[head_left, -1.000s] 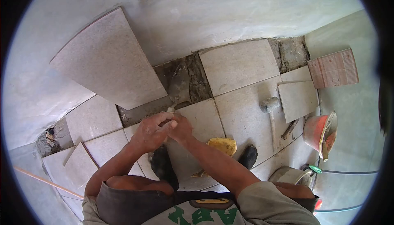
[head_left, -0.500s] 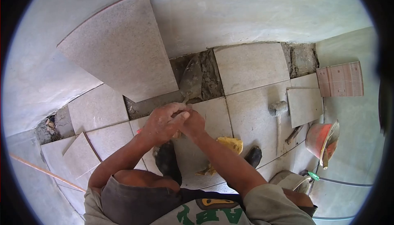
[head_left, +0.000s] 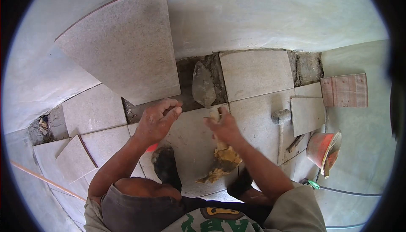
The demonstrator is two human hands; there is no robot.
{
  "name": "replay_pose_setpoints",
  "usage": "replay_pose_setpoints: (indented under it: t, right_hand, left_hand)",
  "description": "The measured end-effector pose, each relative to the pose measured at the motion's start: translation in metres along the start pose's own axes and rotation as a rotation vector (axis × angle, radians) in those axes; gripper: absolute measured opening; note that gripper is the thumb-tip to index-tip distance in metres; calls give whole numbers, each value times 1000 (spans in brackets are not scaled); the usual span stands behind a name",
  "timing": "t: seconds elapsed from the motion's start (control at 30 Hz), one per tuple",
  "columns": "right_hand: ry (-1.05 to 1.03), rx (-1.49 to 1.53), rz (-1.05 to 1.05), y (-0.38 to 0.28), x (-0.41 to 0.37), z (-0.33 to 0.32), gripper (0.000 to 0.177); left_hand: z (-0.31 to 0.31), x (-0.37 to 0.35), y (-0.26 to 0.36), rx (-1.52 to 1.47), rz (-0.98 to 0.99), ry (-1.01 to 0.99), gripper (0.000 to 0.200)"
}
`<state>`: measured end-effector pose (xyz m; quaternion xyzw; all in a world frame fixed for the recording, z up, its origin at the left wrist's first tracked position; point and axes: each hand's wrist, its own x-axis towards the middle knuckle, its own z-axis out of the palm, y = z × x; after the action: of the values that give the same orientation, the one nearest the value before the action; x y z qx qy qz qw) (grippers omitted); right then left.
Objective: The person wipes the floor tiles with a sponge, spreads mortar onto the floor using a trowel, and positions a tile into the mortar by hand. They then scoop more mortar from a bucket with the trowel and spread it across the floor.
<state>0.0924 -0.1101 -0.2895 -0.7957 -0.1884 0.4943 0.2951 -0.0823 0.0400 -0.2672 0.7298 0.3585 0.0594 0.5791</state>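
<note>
Two grips above tiled floor [head_left: 258,75] beside wall [head_left: 270,16]: right hand [head_left: 224,126] clamped on trowel [head_left: 203,86], left hand [head_left: 157,122] apart.

The right hand [head_left: 224,127] grips the wooden handle of a trowel [head_left: 203,86], whose blade lies over the dark mortar gap [head_left: 185,74] between the floor tiles. The left hand [head_left: 157,121] is loosely curled and holds nothing, just below the big tile [head_left: 122,45] leaning on the wall. A yellow sponge [head_left: 224,162] lies under the right forearm, and a mallet [head_left: 280,117] lies further right.
</note>
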Motion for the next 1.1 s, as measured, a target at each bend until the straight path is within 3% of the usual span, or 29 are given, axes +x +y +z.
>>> replay_pose_setpoints:
  t: [0.13,0.2,0.3,0.5,0.93,1.1]
  right_hand:
    - [-122,80,-21,10,5,-53,48]
    - [-63,-389,-62,10,9,-71,47]
    - [-39,-217,108,-14,-8,-80,48]
    - [-36,-167,158,-46,10,-96,50]
    - [-25,-324,238,-64,22,-99,49]
    - [-140,-372,358,-47,1,-105,50]
  left_hand:
    - [2,-1,1,32,-37,-31,41]
    - [4,-2,-5,40,-5,-32,40]
    - [4,-3,-1,35,-8,-38,42]
    - [7,-4,2,75,9,-30,48]
    - [9,-4,-3,61,0,-52,46]
    - [10,-4,1,46,5,-50,46]
